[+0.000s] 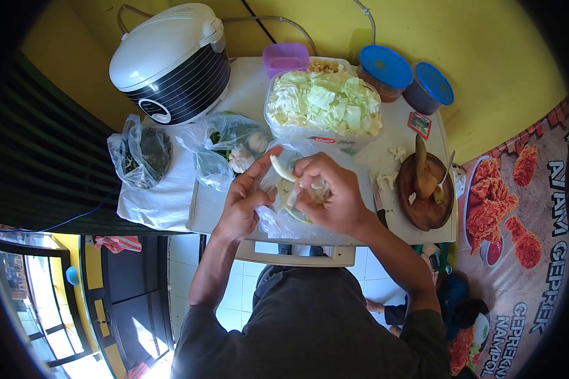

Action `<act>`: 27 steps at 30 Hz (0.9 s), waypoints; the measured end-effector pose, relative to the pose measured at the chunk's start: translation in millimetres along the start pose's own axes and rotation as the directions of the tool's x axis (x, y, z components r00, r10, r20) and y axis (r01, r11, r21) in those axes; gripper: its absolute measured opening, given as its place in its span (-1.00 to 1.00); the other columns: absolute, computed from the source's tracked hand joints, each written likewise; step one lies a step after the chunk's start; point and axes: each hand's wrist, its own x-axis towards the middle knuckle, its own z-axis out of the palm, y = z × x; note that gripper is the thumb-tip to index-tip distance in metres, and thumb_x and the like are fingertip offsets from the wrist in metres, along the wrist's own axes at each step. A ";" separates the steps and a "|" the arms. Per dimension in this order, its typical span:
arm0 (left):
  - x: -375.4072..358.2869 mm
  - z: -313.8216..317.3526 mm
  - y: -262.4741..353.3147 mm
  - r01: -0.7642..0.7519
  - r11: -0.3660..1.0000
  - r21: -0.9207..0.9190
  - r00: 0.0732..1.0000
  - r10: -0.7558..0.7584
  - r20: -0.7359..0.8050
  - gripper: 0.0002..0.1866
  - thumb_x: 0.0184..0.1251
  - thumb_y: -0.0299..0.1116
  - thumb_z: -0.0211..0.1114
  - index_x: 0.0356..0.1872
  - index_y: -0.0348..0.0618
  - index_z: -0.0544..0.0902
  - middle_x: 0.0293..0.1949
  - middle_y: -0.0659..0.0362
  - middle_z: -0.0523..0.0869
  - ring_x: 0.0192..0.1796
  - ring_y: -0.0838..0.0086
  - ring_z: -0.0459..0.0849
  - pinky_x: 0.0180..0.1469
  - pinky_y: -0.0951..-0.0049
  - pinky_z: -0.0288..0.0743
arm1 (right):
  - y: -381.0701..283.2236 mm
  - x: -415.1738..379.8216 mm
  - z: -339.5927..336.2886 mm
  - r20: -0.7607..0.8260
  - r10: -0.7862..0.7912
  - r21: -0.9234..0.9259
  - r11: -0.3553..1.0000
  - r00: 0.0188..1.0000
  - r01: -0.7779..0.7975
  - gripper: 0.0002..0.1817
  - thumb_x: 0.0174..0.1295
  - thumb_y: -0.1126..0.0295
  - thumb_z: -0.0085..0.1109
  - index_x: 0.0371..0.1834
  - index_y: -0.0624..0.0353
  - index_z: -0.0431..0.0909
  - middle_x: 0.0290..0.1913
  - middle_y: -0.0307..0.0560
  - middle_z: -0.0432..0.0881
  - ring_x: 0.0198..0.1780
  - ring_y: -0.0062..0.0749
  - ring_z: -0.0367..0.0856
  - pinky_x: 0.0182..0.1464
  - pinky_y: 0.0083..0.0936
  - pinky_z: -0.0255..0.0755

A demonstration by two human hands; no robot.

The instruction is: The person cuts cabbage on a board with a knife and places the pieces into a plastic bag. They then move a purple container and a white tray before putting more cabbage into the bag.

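Over the front of the white table, my left hand (245,201) is closed on the edge of a clear plastic bag (277,221), its index finger stretched along it. My right hand (332,196) has its fingers curled over the bag, pinching a pale curved piece (283,168) near its lower end. More pale pieces show inside the bag, partly hidden by my right hand. Just behind the hands stands a clear tub of chopped cabbage (325,104). Left of them lies another plastic bag (224,136) with garlic bulbs (240,159) and greens.
A rice cooker (171,66) stands at the back left, near a bag of dark leaves (142,155). At right are a mortar (437,208) with a pestle, a knife (379,205) and blue-lidded tubs (385,66). A purple container (286,58) is behind. Another person (455,300) is low at right.
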 end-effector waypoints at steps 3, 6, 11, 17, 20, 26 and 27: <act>-2.1 0.0 4.0 -0.003 0.999 -0.032 1.000 0.003 -0.005 -0.05 0.06 -0.70 0.10 0.67 -0.36 0.25 0.57 -0.03 0.42 0.43 0.44 0.54 0.32 0.56 0.47 | 22.1 -0.6 1.0 0.161 -0.014 -0.198 0.979 0.987 0.046 -0.73 0.13 0.65 0.39 -0.15 0.18 0.54 -0.10 -0.04 0.71 -0.01 -0.10 0.71 0.07 -0.24 0.58; -3.0 -1.3 3.7 -0.025 0.998 -0.064 0.999 0.023 -0.030 -0.06 0.05 -0.69 0.10 0.66 -0.36 0.26 0.57 -0.03 0.43 0.41 0.46 0.55 0.28 0.59 0.49 | 23.5 -4.5 -9.2 0.248 0.043 -0.303 0.952 0.968 0.035 -0.69 0.13 0.65 0.37 -0.06 0.19 0.60 -0.06 -0.04 0.74 0.06 0.00 0.71 0.16 -0.12 0.56; 0.6 -5.0 -1.4 -0.005 0.998 -0.056 0.999 0.003 -0.032 -0.06 0.05 -0.68 0.10 0.65 -0.36 0.27 0.62 -0.05 0.36 0.43 0.44 0.55 0.26 0.59 0.50 | 16.8 -9.9 -22.8 0.214 0.014 -0.247 0.968 0.977 0.040 -0.62 0.18 0.71 0.28 0.08 0.23 0.69 0.10 0.01 0.77 0.16 -0.03 0.73 0.16 -0.20 0.61; 1.7 -8.3 -8.6 -0.045 0.998 -0.043 0.999 0.044 -0.011 -0.08 0.10 -0.66 0.11 0.66 -0.39 0.23 0.70 -0.11 0.20 0.37 0.43 0.62 0.08 0.54 0.68 | -5.5 -9.0 -86.4 -0.250 -0.006 -0.321 0.944 0.968 -0.077 -0.67 0.28 0.78 0.11 0.01 0.29 0.74 -0.12 0.10 0.80 -0.11 -0.15 0.82 0.05 -0.39 0.65; 1.0 -12.4 -11.1 -0.048 0.999 -0.021 0.998 0.048 0.028 -0.08 0.11 -0.66 0.11 0.66 -0.40 0.21 0.70 -0.13 0.17 0.21 0.41 0.74 -0.03 0.49 0.76 | 31.2 -14.7 -132.4 -0.340 0.178 -0.447 0.833 0.923 -0.325 -0.68 0.34 0.73 0.08 0.06 0.30 0.73 -0.11 0.16 0.81 -0.10 -0.04 0.82 0.02 -0.30 0.67; 2.1 -12.7 -12.7 -0.050 0.999 -0.008 0.998 0.050 0.044 -0.08 0.12 -0.64 0.10 0.67 -0.40 0.19 0.71 -0.13 0.15 0.00 0.37 0.82 -0.11 0.45 0.79 | 80.3 -49.0 -157.4 -0.048 0.334 -0.968 0.216 0.941 -0.126 -0.50 0.28 0.50 0.08 0.31 0.23 0.66 0.06 0.18 0.77 0.18 0.06 0.73 0.52 0.04 0.33; 2.0 -13.0 -13.3 -0.050 0.999 -0.008 0.997 0.050 0.050 -0.08 0.12 -0.64 0.09 0.67 -0.40 0.19 0.71 -0.13 0.15 0.01 0.37 0.82 -0.11 0.44 0.79 | 78.1 -49.5 -156.7 -0.054 0.453 -0.968 0.194 0.890 -0.157 -0.47 0.26 0.46 0.09 0.33 0.22 0.64 0.10 0.18 0.75 0.22 0.06 0.70 0.57 0.06 0.24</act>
